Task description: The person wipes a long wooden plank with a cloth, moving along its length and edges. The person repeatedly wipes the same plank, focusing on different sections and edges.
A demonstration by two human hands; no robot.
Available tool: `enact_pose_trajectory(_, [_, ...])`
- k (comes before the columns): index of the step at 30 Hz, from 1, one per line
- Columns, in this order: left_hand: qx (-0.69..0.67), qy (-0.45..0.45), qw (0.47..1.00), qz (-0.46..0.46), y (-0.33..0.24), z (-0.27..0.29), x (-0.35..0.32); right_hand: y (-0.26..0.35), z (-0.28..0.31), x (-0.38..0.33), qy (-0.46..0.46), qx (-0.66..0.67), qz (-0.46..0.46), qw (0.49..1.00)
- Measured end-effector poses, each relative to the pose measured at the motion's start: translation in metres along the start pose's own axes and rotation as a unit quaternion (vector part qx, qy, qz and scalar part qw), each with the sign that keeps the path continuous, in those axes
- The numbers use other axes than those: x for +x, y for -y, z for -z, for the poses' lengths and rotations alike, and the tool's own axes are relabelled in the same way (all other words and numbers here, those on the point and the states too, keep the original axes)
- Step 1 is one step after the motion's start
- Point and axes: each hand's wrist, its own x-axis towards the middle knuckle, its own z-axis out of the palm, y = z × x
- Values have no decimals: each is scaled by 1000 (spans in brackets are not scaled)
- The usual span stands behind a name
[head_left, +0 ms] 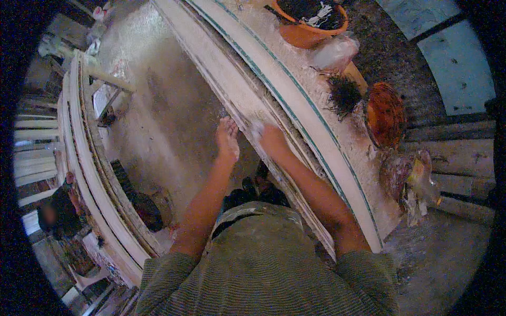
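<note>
Fingers (258, 129) at long board (226, 87): pale, powder-dusted, darker along edges.

Orange bucket (301, 36) beside plastic bag (337, 51); reddish-orange basket (387, 113) nearby.

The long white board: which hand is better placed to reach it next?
Probably the right hand: it's over the dusty ledge, closer to the long white board. The left hand is farther off, by the ledge's outer edge.
</note>
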Motion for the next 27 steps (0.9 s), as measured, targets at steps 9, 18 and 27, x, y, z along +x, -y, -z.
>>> enact_pose_trajectory(9, [-45, -95, 988, 110, -4, 52, -25, -69, 14, -163, 81, -126, 32, 988])
enact_pose_trajectory(18, [-3, -34, 992, 125, -53, -20, -22, 54, -11, 88, -57, -53, 123, 989])
enact_pose_trajectory(27, [-28, -22, 986, 162, -78, 15, 13, -67, 24, -212, 114, -104, -41, 987])
